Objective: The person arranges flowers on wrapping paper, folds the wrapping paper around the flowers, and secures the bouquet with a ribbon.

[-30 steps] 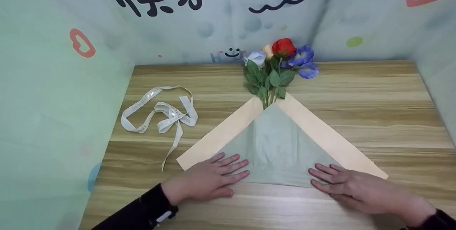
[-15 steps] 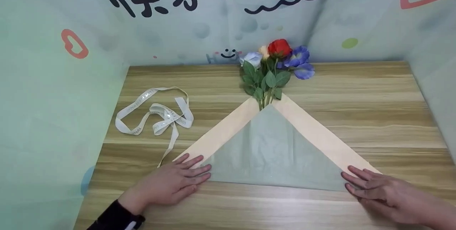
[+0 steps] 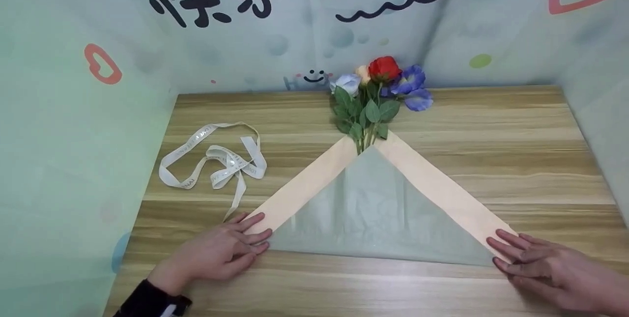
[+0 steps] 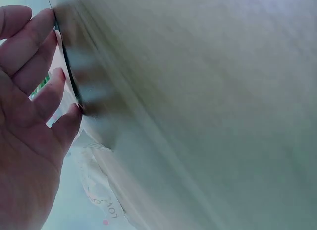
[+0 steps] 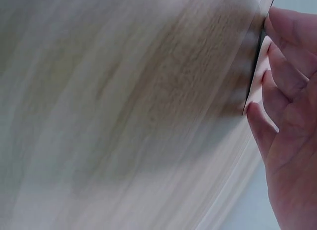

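From my place I see the left hand (image 3: 211, 253) with fingers spread and mostly straight, resting on the left corner of the folded paper (image 3: 373, 209). The right hand (image 3: 555, 268) is also not closed, its fingertips touching the right corner. The paper lies in a triangle on the near middle of the table (image 3: 540, 159), pale green with peach borders (image 3: 304, 184) on both slanted sides. Flowers (image 3: 363, 113) come out at its far tip; their lower stems are hidden under the paper, and the peach flower (image 3: 362, 73) is partly covered by the red one (image 3: 385, 68). My frame cuts the black left sleeve (image 3: 145, 302) and the right wrist. In both wrist views the table is blurred.

At left lies a white ribbon (image 3: 233, 162) with small printing; in the left wrist view I can read about "LOV", turned over. On the far backdrop (image 3: 255, 61) I read 快乐 in black; the next characters are cut at the top. Beside a smiling face (image 3: 313, 79) a pale "H" is visible.
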Demonstrator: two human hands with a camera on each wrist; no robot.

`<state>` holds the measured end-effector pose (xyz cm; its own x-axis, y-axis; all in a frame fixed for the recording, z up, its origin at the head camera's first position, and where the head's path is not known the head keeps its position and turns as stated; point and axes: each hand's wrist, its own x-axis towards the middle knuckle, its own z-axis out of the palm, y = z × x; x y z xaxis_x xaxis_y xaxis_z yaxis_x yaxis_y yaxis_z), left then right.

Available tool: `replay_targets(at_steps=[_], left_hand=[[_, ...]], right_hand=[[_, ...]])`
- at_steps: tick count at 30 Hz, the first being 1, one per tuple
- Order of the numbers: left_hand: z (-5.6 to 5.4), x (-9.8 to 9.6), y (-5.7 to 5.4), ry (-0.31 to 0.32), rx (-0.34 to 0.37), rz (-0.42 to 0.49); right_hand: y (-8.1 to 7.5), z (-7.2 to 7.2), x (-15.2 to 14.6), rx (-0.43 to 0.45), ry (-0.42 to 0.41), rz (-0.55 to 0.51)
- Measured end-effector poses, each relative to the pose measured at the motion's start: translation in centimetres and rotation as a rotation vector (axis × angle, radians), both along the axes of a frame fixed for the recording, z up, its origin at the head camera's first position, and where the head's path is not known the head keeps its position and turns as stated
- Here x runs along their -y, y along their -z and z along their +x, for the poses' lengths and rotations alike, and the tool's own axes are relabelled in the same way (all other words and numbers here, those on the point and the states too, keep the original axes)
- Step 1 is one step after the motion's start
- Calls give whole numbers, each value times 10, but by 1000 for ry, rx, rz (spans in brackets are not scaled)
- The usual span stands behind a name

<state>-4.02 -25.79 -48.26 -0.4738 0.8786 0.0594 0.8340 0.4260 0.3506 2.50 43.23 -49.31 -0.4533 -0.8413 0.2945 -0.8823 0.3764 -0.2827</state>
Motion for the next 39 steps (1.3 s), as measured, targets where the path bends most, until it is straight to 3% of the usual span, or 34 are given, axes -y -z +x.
replay_targets(at_steps=[4, 8, 12, 15, 19, 23, 26, 32, 36, 39], left_hand=[[1, -1, 1, -14, 13, 9], [-1, -3, 3, -13, 21, 13], [-2, -6, 0, -13, 32, -20], [-3, -14, -8, -27, 44, -72], [2, -32, -31, -65, 31, -164], [11, -60, -53, -93, -68, -177], [16, -88, -58, -32, -122, -165], [11, -140, -45, 214, -33, -341], [4, -167, -35, 278, -13, -426], [1, -180, -32, 285, 6, -459]], right_hand=[[-1, -2, 1, -22, 30, -59], [0, -4, 8, -27, 152, -123], [-2, -2, 16, -50, 290, -115], [-10, 0, 28, -90, 347, -107], [-28, -4, 57, -115, 357, -130], [-43, -7, 89, -105, 294, -149], [-45, -8, 113, -93, 172, -121], [-31, -20, 163, -64, -48, 47], [-21, -31, 184, -72, -139, 147], [-17, -37, 190, -74, -159, 201]])
